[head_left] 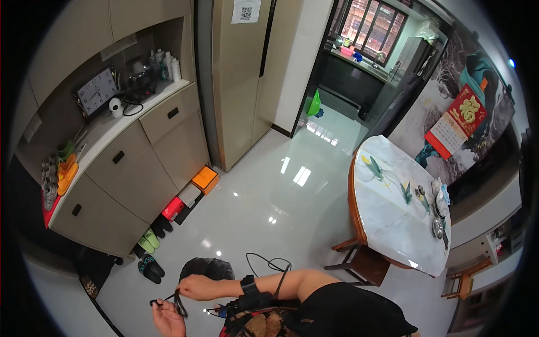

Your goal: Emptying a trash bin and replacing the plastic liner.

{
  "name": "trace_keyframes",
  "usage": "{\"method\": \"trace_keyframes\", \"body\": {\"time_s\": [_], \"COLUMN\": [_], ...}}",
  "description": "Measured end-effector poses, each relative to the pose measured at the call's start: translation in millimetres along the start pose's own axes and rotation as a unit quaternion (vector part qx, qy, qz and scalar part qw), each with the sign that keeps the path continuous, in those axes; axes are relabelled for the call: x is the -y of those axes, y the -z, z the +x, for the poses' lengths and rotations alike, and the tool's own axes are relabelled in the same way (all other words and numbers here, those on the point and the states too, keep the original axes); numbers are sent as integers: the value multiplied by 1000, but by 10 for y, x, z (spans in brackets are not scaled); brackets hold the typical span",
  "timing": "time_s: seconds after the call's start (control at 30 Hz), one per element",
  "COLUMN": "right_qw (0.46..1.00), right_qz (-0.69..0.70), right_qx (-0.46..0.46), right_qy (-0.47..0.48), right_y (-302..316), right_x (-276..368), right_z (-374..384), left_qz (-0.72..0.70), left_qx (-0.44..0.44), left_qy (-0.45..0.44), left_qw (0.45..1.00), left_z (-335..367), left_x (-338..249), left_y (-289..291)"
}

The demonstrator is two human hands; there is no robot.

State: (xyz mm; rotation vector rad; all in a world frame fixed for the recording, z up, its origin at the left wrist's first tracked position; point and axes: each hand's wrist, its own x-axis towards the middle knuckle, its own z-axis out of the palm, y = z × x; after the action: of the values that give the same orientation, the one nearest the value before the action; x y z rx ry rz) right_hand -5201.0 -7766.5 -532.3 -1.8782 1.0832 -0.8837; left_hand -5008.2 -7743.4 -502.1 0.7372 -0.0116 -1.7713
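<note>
My right hand [199,287] reaches across from the right, its fingers closed on a thin black cord [181,305] that hangs in a loop. Just below and to the left, my left hand [168,319] is turned palm up. Its fingertips pinch the dark end of the same cord. A black band with a small device [249,285] is strapped round my right wrist. Behind my right hand stands a black plastic bag [208,268], partly hidden by the hand and forearm.
A black cable [269,260] curls over the floor beyond my forearm. Slippers [150,268] and shoe boxes [173,208] line the foot of the cabinet [129,168] at left. At right stands a round table [393,224] with a stool [359,264] beneath.
</note>
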Motion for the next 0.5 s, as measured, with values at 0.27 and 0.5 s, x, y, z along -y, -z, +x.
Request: {"method": "trace_keyframes", "body": {"time_s": [0.27,0.5], "right_qw": [995,998], "right_qz": [61,11], "right_qx": [38,49], "right_qy": [-67,40], "right_y": [102,-237], "right_x": [308,624], "right_z": [546,977], "left_qz": [368,442], "left_qx": [175,170], "left_qy": [-49,-47], "left_qw": [912,880], "left_z": [10,275], "left_x": [-629,-987], "left_y": [-71,-110]}}
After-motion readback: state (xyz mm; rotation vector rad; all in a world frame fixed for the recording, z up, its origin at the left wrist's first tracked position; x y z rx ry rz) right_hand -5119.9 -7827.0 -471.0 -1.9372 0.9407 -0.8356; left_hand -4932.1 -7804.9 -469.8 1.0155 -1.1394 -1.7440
